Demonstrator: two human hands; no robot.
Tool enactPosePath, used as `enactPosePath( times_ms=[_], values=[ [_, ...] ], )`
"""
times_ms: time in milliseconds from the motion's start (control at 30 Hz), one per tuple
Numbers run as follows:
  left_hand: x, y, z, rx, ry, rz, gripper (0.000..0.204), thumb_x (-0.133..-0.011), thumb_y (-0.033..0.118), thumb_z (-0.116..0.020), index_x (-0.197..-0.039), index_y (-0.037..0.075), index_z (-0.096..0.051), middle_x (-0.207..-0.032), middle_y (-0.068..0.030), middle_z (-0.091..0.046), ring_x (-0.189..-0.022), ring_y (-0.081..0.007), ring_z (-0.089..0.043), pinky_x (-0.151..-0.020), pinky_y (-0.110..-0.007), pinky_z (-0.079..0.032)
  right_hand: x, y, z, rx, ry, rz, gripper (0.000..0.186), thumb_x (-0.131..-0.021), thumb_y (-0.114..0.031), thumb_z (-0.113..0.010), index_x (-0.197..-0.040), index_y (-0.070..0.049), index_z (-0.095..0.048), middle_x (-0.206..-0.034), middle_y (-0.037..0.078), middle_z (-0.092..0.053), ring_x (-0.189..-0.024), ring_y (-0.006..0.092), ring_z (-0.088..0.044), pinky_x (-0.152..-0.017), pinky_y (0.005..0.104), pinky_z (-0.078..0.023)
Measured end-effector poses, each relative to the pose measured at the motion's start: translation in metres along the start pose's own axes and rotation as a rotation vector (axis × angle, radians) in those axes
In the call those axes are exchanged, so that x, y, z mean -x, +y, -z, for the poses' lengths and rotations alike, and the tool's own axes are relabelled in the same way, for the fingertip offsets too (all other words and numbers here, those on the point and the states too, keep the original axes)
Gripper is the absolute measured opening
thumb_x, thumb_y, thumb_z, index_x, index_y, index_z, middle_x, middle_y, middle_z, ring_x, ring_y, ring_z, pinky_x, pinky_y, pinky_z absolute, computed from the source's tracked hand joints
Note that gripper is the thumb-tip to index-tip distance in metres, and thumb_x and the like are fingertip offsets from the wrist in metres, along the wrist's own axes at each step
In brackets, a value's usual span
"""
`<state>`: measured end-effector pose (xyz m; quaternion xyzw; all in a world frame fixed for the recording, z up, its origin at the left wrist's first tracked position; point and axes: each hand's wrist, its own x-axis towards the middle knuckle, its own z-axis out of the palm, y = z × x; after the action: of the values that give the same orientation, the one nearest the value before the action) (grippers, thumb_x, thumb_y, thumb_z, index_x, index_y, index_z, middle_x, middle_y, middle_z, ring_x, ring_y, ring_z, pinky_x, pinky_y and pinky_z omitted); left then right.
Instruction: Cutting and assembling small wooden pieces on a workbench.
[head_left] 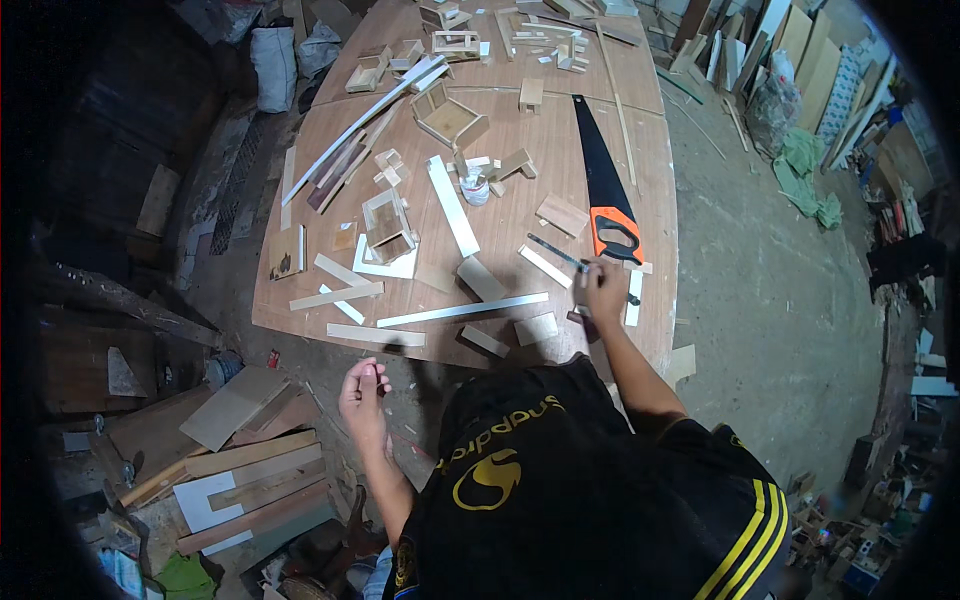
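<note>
My right hand is closed around a thin dark metal strip at the table's right front, below an orange-and-black handsaw. A pale wood strip lies just left of it. My left hand is raised beside the table's near edge with fingers curled; what they may hold is too small to make out. Near it lie a pale slat and a long white strip. Small open wooden boxes and loose offcuts are spread over the table.
The wooden table fills the middle. Stacked boards lie on the floor at the lower left, leaning planks and green cloth at the right, a white sack at the upper left.
</note>
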<state>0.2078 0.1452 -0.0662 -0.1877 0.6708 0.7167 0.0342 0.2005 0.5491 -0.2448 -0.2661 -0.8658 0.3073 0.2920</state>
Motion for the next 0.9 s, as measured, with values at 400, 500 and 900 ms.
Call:
enactPosePath(
  times_ms=[400, 500, 900],
  values=[
    [0.001, -0.015, -0.029, -0.049, -0.237, 0.037, 0.019, -0.099, 0.019, -0.058, -0.098, 0.002, -0.064, -0.094, -0.0064, -0.066, -0.076, -0.0090, -0.056, -0.070, -0.024, -0.048, 0.082, -0.004, 0.094, -0.368, -0.160, -0.287, 0.020, -0.093, -0.008, -0.051, -0.103, -0.002, -0.068, -0.074, 0.002, -0.056, -0.068, 0.0078, -0.049, -0.061, 0.0240, -0.042],
    [0.006, -0.013, -0.035, -0.128, -0.282, 0.029, 0.017, -0.098, 0.018, -0.058, -0.097, 0.002, -0.062, -0.097, -0.0072, -0.066, -0.077, -0.0090, -0.057, -0.070, -0.023, -0.048, 0.104, -0.002, 0.082, -0.544, -0.352, -0.295, 0.020, -0.094, -0.011, -0.052, -0.105, -0.006, -0.068, -0.070, 0.000, -0.052, -0.063, 0.0069, -0.046, -0.057, 0.0244, -0.040],
    [0.015, -0.072, -0.012, -0.085, -0.233, 0.137, 0.020, -0.103, 0.021, -0.040, -0.089, 0.008, -0.047, -0.079, -0.0032, -0.052, -0.068, -0.0133, -0.052, -0.066, -0.028, -0.045, 0.119, 0.030, 0.104, 0.228, -0.263, -0.623, 0.027, -0.084, -0.019, -0.055, -0.107, -0.014, -0.069, -0.117, 0.020, -0.060, -0.111, 0.0389, -0.054, -0.097, 0.0479, -0.041]
  ],
)
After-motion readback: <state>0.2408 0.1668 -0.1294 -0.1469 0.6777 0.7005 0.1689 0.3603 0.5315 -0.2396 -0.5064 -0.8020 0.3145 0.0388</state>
